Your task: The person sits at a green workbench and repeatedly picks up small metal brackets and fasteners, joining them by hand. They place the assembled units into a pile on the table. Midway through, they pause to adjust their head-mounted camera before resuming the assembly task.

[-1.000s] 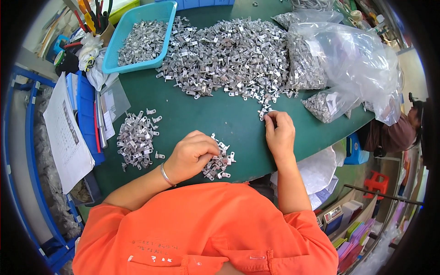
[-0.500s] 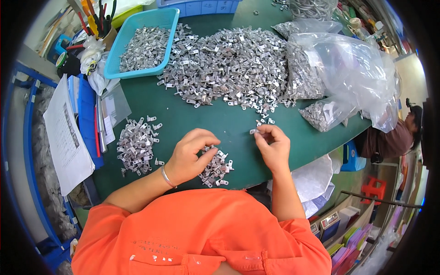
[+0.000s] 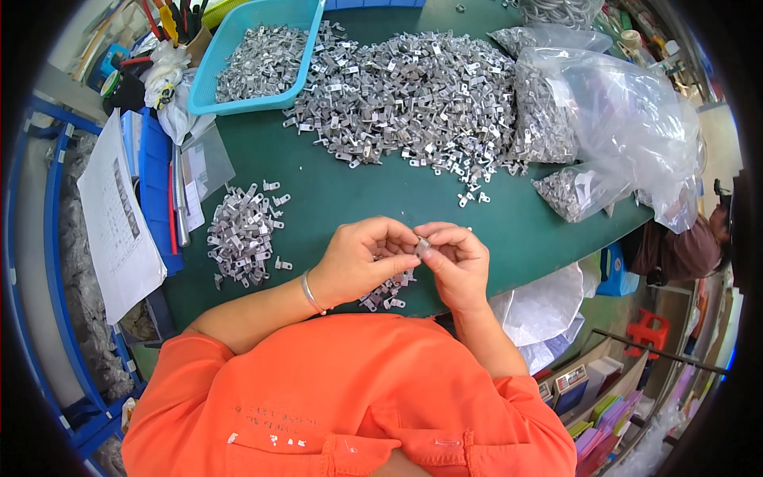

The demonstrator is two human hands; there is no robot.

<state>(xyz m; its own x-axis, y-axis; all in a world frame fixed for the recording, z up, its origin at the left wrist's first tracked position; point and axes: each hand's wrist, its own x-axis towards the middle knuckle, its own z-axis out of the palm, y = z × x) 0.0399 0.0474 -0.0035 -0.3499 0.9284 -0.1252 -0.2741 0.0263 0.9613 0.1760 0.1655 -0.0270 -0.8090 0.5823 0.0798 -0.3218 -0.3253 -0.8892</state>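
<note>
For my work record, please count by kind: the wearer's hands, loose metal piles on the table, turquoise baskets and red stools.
Left hand, right hand: 2
Big metal heap, left metal pile, near metal pile: 3
Turquoise basket: 1
Red stool: 1
Total: 7

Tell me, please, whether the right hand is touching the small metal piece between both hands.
Touching. The head view shows the right hand holding the metal piece at its thumb and index fingertips.
</note>
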